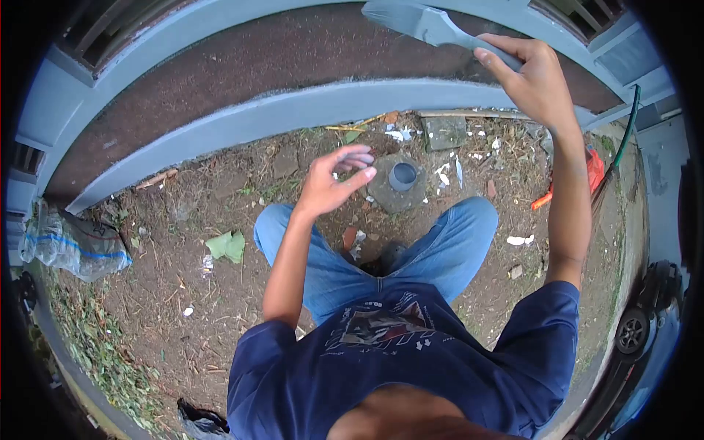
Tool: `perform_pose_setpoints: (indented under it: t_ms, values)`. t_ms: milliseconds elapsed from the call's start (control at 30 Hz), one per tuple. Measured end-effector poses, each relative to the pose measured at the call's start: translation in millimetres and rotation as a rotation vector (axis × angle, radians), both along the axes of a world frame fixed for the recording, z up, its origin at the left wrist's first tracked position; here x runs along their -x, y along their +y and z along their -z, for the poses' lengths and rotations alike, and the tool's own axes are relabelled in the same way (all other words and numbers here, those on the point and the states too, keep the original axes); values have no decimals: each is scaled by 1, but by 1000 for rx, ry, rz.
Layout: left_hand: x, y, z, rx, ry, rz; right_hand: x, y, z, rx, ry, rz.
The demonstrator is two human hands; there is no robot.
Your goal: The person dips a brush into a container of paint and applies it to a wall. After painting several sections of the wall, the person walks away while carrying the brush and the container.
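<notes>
My right hand [532,77] grips the handle of a wide grey paintbrush [422,22], whose bristles rest against the dark wall band near the top of the view. My left hand [334,180] hovers empty above my left knee, fingers loosely spread and slightly blurred. A small grey paint can [402,176] stands on a round stone on the ground between my knees and the wall. I am crouched in blue jeans and a navy shirt.
A grey-blue painted ledge [293,110] runs along the wall base. Plastic bags [70,246] lie at the left. An orange tool [590,172] and a green hose [627,125] are at the right. Litter, leaves and dirt cover the ground.
</notes>
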State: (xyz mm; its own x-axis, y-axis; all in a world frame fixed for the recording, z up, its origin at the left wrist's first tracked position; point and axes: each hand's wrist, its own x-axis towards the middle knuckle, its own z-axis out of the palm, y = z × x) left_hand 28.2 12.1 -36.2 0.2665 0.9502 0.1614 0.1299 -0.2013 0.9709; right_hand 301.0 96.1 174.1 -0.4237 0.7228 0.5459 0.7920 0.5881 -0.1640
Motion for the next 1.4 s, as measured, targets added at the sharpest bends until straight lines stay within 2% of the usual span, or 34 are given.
perform_pose_setpoints:
  t_ms: [67,133,200,233,300,333,400,467,533,667,767,1000,1200,1400]
  values:
    - [1,14,34,50,186,-18,-10,-25,60,429,-28,188]
    - [2,32,81,84,379,-66,-14,-40,114,568,-103,239]
    - [3,34,127,168,414,-98,-18,-53,147,675,-185,294]
    - [5,24,147,187,404,-84,-18,-58,156,721,-176,305]
    - [3,21,163,215,815,-33,-20,-58,159,717,-166,290]
    - [-2,23,173,230,799,-26,-21,-58,162,730,-184,294]
    - [-14,19,165,283,770,105,-22,-61,172,712,-126,299]
    - [-22,19,171,252,776,124,-16,-58,178,724,-190,306]
    - [-28,18,163,373,659,183,-15,-58,187,666,-326,353]
    - [-41,23,173,381,624,322,-10,-46,192,713,-353,354]
    - [-55,29,174,400,637,356,-6,-38,206,673,-476,307]
    - [-83,38,188,369,654,392,7,-32,227,641,-465,296]
    - [-85,40,191,399,632,374,18,-21,244,787,-567,274]
    - [-83,40,191,439,553,368,10,-11,272,813,-485,287]
